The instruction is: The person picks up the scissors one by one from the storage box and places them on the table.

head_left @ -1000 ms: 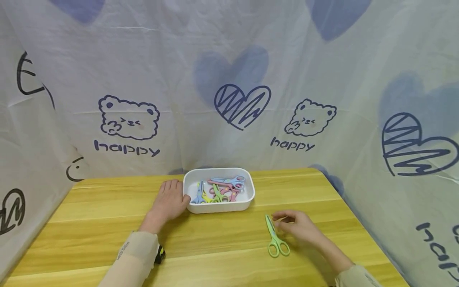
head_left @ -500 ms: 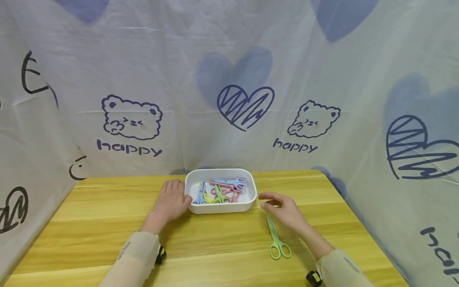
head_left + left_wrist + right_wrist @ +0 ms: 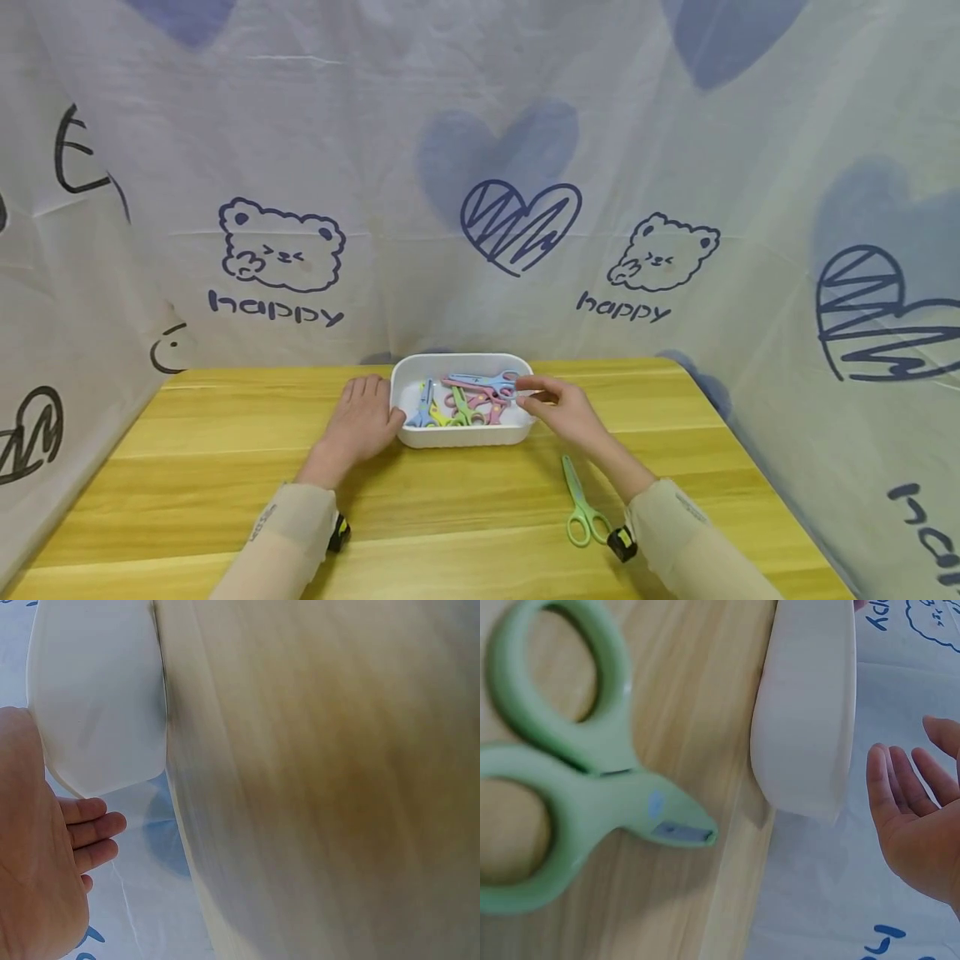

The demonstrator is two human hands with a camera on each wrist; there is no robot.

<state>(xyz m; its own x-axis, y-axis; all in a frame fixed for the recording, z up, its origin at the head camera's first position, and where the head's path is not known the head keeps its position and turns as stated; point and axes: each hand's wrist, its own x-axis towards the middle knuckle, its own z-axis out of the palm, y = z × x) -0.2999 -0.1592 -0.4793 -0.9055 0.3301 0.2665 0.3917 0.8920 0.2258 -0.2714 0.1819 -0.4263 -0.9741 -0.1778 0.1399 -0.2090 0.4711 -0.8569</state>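
Observation:
A white box [image 3: 465, 437] at the table's back edge holds several small scissors. My left hand [image 3: 362, 418] rests against its left end, thumb at the rim; in the left wrist view the fingers [image 3: 94, 829] are loosely extended past its corner. My right hand [image 3: 566, 408] reaches over the box's right rim, thumb and fingers apart with nothing between them. Its fingertips are close to the handles of blue scissors [image 3: 480, 382]; contact cannot be told. Under my right forearm, light-green scissors [image 3: 575, 493] lie on the table, blades together, one handle loop partly hidden by the wrist camera.
Inside the box are also green scissors [image 3: 461, 404], pink scissors [image 3: 497, 408], more blue scissors [image 3: 426, 402] and something yellow [image 3: 439, 414], overlapping. The wooden table [image 3: 450, 517] ends at a white printed curtain [image 3: 390, 208] behind the box.
My right hand has moved left and away from me, from beside the light-green scissors to over the box's right rim. My left hand stays at the box.

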